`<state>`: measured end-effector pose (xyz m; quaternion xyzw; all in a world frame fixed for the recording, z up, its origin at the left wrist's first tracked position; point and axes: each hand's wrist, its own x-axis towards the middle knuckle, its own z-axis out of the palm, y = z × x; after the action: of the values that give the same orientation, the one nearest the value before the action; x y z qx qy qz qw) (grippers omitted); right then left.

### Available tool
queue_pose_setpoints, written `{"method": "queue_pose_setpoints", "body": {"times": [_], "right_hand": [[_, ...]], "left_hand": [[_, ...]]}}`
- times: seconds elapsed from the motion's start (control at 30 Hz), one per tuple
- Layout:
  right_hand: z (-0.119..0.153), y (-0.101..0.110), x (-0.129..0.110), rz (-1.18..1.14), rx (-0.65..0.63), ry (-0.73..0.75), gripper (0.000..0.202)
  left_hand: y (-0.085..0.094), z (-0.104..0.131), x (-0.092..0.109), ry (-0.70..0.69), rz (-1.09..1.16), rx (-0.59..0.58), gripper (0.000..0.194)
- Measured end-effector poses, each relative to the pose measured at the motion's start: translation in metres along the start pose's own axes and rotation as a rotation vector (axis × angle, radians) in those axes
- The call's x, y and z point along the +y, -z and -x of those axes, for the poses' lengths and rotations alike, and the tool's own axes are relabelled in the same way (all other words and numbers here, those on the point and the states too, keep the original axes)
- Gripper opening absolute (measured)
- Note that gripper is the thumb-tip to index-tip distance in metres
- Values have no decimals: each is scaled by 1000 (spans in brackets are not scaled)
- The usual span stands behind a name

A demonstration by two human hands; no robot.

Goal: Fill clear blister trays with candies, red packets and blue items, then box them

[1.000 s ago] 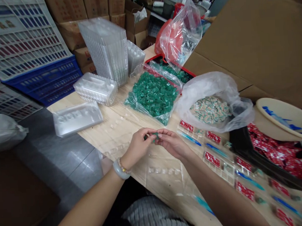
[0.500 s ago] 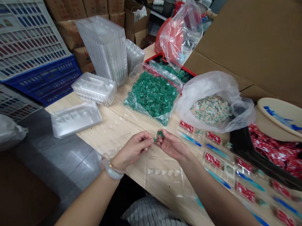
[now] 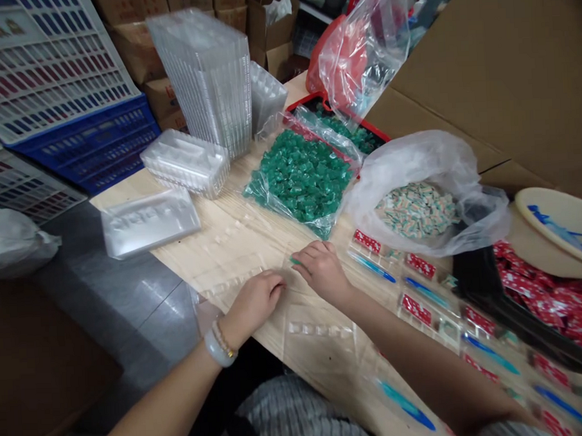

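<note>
Indoors, green pieces [image 3: 303, 179], wooden table [image 3: 268, 245], grey floor [image 3: 149, 291], stacked crates [image 3: 97, 146]

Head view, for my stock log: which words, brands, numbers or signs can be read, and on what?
No text can be read here.
Cardboard box: red print, too blurred to read.
White crate: yellowish marks on its panel, too unclear to read.
Red packets: white marks, too small to tell whether they are lettering.

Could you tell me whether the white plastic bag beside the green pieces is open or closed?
Open: the white plastic bag has its mouth spread wide, showing the small pale pieces inside.
</note>
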<state>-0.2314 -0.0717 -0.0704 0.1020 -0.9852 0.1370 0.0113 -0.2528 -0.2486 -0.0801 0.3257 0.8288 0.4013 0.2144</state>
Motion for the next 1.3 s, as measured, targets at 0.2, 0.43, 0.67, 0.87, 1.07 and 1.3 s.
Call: {"method": "queue_pose_setpoints", "body": {"times": [0.2, 0.43, 0.67, 0.87, 1.07, 1.3], "right_hand": [[-13, -1, 10, 84, 26, 8, 23], [-14, -11, 21, 36, 64, -28, 28], [-13, -16, 22, 98, 43, -58, 26], [-15, -11, 22, -44, 3, -31, 23], [-19, -15, 16, 9, -51, -20, 14], [-11, 17, 16, -315, 220, -138, 27]], "left_hand": [[1, -4, 2, 7, -118, -61, 19], [-3, -15, 14, -43, -159, -83, 20], [-5, -24, 19, -14, -191, -130, 21], [-6, -27, 18, -6, -206, -153, 21], [-8, -28, 20, 39, -47, -104, 18], [10, -45, 20, 560, 1261, 177, 23]]}}
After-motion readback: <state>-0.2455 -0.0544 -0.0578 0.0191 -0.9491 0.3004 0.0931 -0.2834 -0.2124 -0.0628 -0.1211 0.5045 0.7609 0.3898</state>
